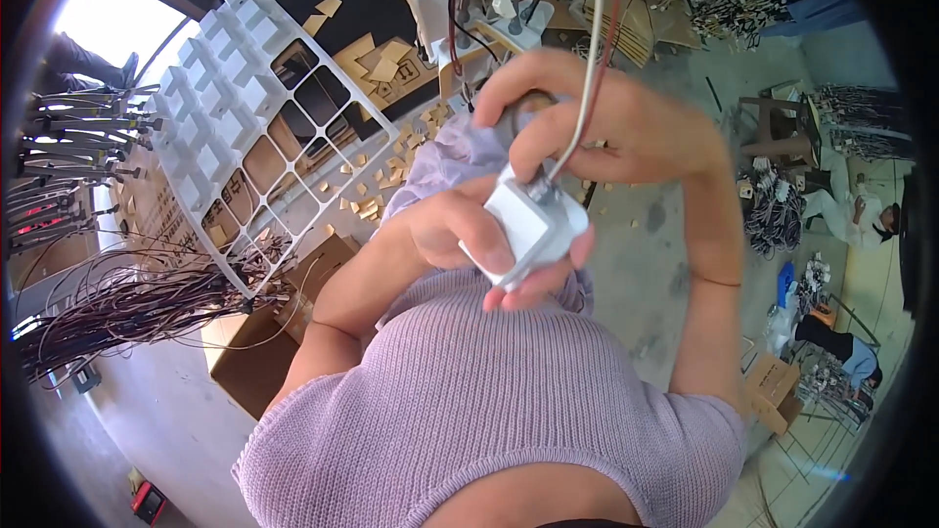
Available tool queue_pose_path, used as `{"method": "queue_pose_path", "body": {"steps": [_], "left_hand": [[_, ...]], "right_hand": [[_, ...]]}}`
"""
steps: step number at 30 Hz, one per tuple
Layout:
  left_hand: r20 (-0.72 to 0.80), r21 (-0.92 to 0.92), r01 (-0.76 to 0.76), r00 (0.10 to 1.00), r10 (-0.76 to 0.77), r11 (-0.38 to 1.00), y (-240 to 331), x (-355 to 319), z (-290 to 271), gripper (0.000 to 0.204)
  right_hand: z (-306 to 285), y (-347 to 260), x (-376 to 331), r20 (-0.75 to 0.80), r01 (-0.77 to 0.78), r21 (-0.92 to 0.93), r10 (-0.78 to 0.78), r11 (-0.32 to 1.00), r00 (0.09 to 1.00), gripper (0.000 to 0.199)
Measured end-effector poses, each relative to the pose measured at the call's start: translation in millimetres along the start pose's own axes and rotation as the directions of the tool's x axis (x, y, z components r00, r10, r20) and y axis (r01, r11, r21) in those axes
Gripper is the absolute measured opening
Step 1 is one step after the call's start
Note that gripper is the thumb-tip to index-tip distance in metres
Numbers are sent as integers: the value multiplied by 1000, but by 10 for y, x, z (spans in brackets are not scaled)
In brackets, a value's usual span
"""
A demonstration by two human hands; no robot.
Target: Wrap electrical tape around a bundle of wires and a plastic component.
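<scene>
Above my lap, my left hand (469, 235) grips a white square plastic housing (518, 220), thumb on its face and fingertips beneath. My right hand (611, 122) curls over the top of it, slightly smeared by motion, with one fingertip against the housing's upper edge. A small greyish-brown round piece (533, 106) shows within the curl of its fingers; its kind is unclear. A white cable (594, 39) and a dark red wire (612, 15) come down from above past the right fingers to the housing.
To the left stands a white grid rack (293, 166) with several white housings (225, 59). Bundled dark cables (127, 303) lie by a cardboard box (259, 362). Ahead is a white fixture (421, 0) with hanging wires. Cardboard scraps (367, 205) litter the floor. Two people are far right.
</scene>
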State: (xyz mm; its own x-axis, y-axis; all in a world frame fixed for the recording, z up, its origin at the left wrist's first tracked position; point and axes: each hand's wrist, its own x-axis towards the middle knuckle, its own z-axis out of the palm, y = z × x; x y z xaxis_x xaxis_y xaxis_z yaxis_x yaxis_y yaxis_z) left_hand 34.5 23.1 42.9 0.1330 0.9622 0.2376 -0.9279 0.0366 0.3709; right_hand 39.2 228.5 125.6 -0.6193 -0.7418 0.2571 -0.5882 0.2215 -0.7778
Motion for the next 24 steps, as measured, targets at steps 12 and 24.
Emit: {"method": "queue_pose_path", "body": {"steps": [12,24], "left_hand": [[-164,982,176,571,805,75,110,4,-8,46],[172,-181,84,984,-53,980,-69,259,32,63]], "right_hand": [[160,-458,-104,-245,-541,124,554,832,795,47],[309,79,-152,-293,52,648,185,760,938,71]]}}
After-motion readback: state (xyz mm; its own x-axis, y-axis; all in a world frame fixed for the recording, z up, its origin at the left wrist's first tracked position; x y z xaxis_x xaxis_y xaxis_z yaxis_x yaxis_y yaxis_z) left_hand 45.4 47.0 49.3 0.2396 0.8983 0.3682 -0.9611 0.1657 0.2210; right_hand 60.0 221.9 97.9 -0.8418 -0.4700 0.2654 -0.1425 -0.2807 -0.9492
